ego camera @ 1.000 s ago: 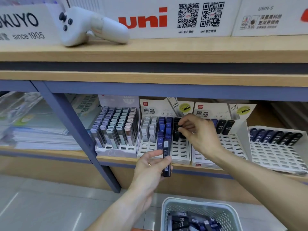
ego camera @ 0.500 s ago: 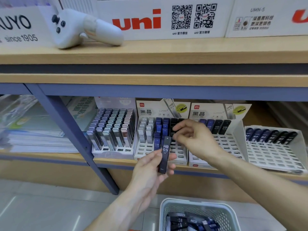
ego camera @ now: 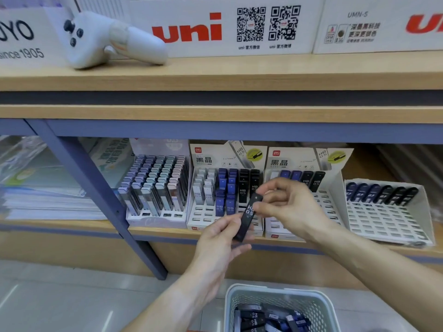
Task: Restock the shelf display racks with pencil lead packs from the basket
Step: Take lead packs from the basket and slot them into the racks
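A black pencil lead pack (ego camera: 248, 216) marked "HB 0.5" is held upright and slightly tilted between two hands in front of the lower shelf (ego camera: 167, 230). The left hand (ego camera: 221, 238) holds its lower end, thumb and fingers curled around the pack, while the right hand (ego camera: 287, 207) pinches its upper part between thumb and fingertips, the other fingers curled above.

Just behind the pack stands a white display rack (ego camera: 203, 216) with grey, blue and black packs filling its back rows and open slots at the front. To its right a second rack (ego camera: 330, 204) of the same make carries a single back row of blue and black packs. Farther right, a third rack (ego camera: 388, 219) holds one row of dark packs along its top edge. To the left, a fourth rack (ego camera: 155, 188) is packed almost full with pastel-capped packs.

Below the hands, a pale slotted basket (ego camera: 239, 300) sits on the tiled floor (ego camera: 60, 295) with more black and blue packs lying loose inside. Stacked papers (ego camera: 48, 202) fill the shelf bay at far left, past a blue-grey upright (ego camera: 96, 188). On the upper shelf (ego camera: 263, 73), a white handheld controller (ego camera: 107, 39) lies before boxes (ego camera: 215, 27) printed with "uni" in red and two QR codes.
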Demonstrator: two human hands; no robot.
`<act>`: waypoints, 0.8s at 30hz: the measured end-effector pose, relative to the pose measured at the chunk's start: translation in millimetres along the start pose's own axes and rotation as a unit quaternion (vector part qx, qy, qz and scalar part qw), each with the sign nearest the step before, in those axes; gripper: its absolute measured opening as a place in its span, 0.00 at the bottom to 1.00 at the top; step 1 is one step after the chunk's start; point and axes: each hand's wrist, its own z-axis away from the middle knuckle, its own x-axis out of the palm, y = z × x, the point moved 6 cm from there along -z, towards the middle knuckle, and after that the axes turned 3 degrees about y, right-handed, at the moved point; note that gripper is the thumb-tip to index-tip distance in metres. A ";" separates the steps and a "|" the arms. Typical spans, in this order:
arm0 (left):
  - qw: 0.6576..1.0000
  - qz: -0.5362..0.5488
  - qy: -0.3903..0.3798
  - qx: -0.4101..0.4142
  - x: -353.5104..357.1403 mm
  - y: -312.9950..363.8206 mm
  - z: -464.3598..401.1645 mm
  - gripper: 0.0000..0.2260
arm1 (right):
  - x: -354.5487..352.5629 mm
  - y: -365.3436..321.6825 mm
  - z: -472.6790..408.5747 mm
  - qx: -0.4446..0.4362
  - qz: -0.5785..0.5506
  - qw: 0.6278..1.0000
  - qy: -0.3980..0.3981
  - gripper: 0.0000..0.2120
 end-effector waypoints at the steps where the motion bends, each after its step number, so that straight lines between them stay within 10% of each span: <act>1: 1.000 -0.017 0.006 0.004 -0.5 0.0 -1.5 0.10 | -6.5 0.5 -4.6 -0.007 0.002 1.000 0.026 0.12; 8: 0.998 -0.058 0.012 -0.015 -6.0 -4.6 -2.9 0.09 | -24.1 -4.1 -22.3 -0.176 0.164 0.958 0.156 0.11; 24: 0.998 -0.057 0.011 -0.017 -9.4 -2.6 -6.1 0.09 | -1.9 5.4 -32.4 -0.261 0.293 0.917 0.076 0.10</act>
